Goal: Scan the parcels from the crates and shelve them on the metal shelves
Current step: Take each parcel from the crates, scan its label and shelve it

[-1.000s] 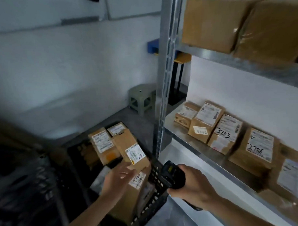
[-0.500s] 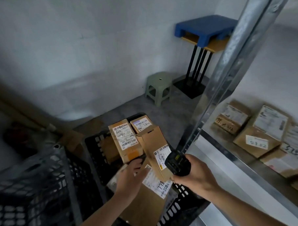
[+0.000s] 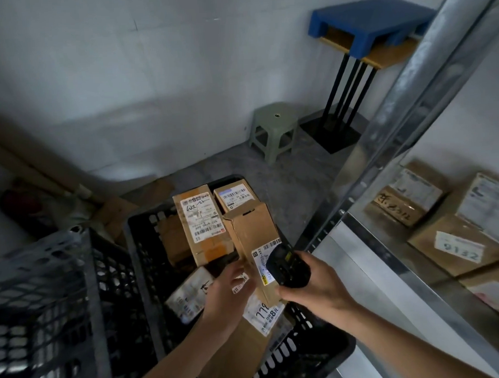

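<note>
A black plastic crate [image 3: 148,250] on the floor holds several cardboard parcels. A long brown parcel [image 3: 251,234] with a white label leans upright in the middle of it. My left hand [image 3: 228,292] reaches to that parcel's lower left side, fingers against it. My right hand [image 3: 312,286] grips a black handheld scanner [image 3: 287,268], held right over the parcel's label. A taller labelled parcel [image 3: 199,222] and a smaller one [image 3: 236,198] stand behind. A large flat parcel [image 3: 246,349] lies under my forearm. The metal shelf [image 3: 388,257] on the right carries several parcels.
A second black crate [image 3: 41,298] sits at the left. The shelf's metal upright [image 3: 404,102] slants across the right side. On the grey floor behind stand a green plastic stool [image 3: 274,130] and a black-legged stand with a blue pallet [image 3: 364,23].
The view has swung down and left from the shelves to the crate. My right hand brought the scanner over the leaning parcel's label; my left hand stays at the parcel.
</note>
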A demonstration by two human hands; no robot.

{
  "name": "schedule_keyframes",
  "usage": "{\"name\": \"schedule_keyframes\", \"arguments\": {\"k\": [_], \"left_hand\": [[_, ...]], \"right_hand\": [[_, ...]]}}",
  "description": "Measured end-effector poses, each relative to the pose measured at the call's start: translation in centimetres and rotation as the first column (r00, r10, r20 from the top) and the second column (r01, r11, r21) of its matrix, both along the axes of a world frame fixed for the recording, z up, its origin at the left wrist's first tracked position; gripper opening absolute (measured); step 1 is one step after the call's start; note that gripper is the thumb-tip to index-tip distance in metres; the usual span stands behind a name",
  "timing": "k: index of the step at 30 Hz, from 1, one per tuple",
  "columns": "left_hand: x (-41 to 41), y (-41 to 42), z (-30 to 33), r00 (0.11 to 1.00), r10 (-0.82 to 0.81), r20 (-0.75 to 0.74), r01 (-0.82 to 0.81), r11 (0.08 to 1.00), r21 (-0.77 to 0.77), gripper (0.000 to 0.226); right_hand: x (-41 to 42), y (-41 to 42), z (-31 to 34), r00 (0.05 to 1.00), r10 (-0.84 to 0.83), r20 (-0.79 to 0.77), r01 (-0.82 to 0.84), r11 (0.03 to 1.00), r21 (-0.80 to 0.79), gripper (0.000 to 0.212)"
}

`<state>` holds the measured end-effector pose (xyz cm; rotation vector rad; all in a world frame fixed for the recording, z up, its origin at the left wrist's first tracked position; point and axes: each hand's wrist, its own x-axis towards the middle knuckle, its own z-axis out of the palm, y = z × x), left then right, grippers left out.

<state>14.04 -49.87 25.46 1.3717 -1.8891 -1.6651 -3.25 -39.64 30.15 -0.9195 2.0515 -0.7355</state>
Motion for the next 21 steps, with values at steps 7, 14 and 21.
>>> {"name": "schedule_keyframes", "arguments": {"k": [7,14,21], "left_hand": [[0.1,1.2,-0.6,0.997,0.063,-0.034,-0.060,0.994,0.094,0.054],[0.8,2.8,1.4,0.995,0.099,-0.015,-0.098,0.994,0.046,0.044],[1.1,4.5,4.9,0.979,0.178,-0.094,-0.178,0.984,0.005,0.024]], "right_hand": [[-0.6,0.7,-0.6,0.991,-0.022,0.129,0.025,0.999,-0.020,0.051],[0.5,2.3,0.3,0.983,0.016,0.183,-0.006,0.998,-0.056,0.056],[2.0,4.9,3.5,0.979,-0.016,0.205,0.046,0.989,-0.143,0.048]]}}
